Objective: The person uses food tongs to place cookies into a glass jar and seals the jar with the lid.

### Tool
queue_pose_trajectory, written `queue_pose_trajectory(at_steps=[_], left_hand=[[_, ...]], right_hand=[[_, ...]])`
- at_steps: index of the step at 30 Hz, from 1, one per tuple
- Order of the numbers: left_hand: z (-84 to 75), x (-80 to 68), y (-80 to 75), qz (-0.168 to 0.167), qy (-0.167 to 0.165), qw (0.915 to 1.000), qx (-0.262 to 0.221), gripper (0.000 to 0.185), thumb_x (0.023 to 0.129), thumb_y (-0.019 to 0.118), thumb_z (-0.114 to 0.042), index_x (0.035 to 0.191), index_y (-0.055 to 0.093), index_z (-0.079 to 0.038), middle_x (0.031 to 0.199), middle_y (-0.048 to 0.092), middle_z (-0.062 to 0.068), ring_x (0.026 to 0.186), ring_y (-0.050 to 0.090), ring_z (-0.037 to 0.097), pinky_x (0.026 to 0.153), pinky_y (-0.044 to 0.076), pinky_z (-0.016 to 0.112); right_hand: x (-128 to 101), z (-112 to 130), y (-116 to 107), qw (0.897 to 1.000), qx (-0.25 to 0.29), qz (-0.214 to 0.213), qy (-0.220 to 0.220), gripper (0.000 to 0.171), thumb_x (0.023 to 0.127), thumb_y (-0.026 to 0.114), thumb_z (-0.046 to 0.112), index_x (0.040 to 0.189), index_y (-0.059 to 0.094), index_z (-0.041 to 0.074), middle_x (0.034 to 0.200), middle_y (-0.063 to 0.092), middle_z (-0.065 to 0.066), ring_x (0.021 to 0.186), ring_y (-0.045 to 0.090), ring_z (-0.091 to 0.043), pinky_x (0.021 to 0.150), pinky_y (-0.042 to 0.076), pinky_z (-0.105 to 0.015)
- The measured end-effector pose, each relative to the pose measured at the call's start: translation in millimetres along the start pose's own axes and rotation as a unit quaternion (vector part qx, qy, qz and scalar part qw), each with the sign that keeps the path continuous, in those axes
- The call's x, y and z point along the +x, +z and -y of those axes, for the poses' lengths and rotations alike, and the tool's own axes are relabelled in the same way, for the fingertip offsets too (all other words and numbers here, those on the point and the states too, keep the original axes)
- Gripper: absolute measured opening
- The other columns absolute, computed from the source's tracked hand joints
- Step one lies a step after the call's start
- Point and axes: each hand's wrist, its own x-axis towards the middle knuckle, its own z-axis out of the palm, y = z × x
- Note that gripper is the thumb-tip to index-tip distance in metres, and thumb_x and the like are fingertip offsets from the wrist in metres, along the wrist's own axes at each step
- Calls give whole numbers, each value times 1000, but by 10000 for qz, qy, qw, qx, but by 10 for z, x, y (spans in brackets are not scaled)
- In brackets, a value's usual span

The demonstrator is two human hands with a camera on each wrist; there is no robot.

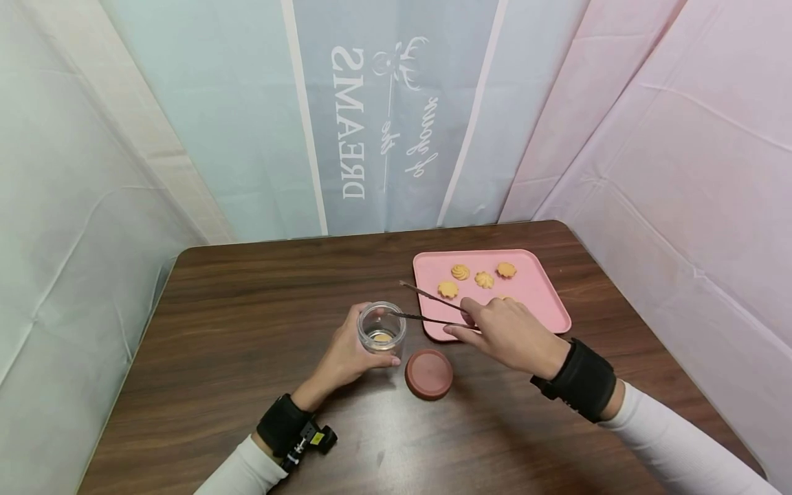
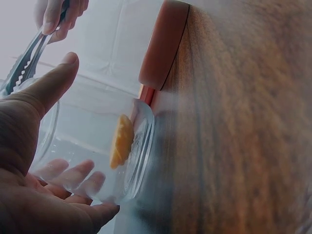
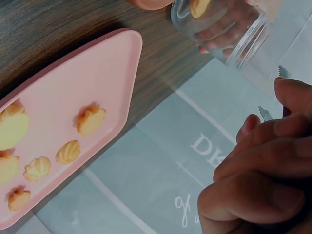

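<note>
Left hand: it (image 1: 349,354) was wrapped around the glass jar, thumb on the near side and fingers spread along the opposite wall.
Jar: the jar (image 1: 381,326) had its open mouth facing up; whether its base touched the table I couldn't tell.
Cookie inside: one yellow cookie (image 2: 122,141) lay at the bottom of the glass.
Right hand: it (image 1: 510,332) gripped the tongs between thumb and fingers, off to the right of the jar.
Tongs: the tongs (image 1: 432,319) had their arms spread apart, one tip over the jar's mouth, the other out beyond the rim.
Lid: a round reddish-brown lid (image 1: 430,375) lay on the table just beside the jar, near the tray.
Tray: a pink tray (image 1: 544,309) sat under and beyond the right hand.
Cookies on it: six cookies (image 1: 485,280), some swirled, were scattered there.
Table: dark wood-grain (image 1: 266,289), with a pale blue printed cloth (image 1: 396,172) hanging behind.
</note>
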Motion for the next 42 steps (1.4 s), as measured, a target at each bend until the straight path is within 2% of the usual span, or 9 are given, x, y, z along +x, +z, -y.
queue_pose_trajectory(at_steps=[9, 17, 32, 42], left_hand=[[-5, -1, -7, -42, 63, 10000, 21, 103, 64, 105, -26, 147, 46, -10, 141, 66, 11, 124, 65, 33, 103, 48, 50], [-10, -1, -7, -50, 30, 10000, 27, 104, 63, 105, -25, 147, 46, -10, 141, 66, 11, 125, 64, 32, 104, 48, 50], [8, 1, 9, -25, -3, 10000, 53, 103, 63, 105, -24, 147, 46, -10, 141, 65, 15, 125, 64, 34, 103, 48, 49], [-15, 1, 9, -6, -47, 10000, -43, 102, 64, 105, -23, 147, 46, -9, 142, 65, 15, 126, 63, 33, 104, 47, 50]], right_hand=[[-18, -140, -1, 9996, 56, -49, 273, 38, 100, 74, 42, 81, 51, 18, 54, 38, 11, 49, 38, -6, 50, 34, -27], [-16, -227, -10, 9988, 72, -113, 465, 36, 101, 72, 42, 84, 55, 16, 54, 40, 10, 49, 40, -8, 52, 36, -29], [-23, -411, 1, 9977, 60, -135, 661, 37, 103, 69, 41, 84, 52, 15, 54, 43, 8, 48, 42, -9, 52, 38, -31], [-38, -553, 31, 9974, -14, -183, 693, 38, 102, 72, 37, 81, 52, 13, 54, 41, 6, 48, 40, -10, 50, 33, -29]])
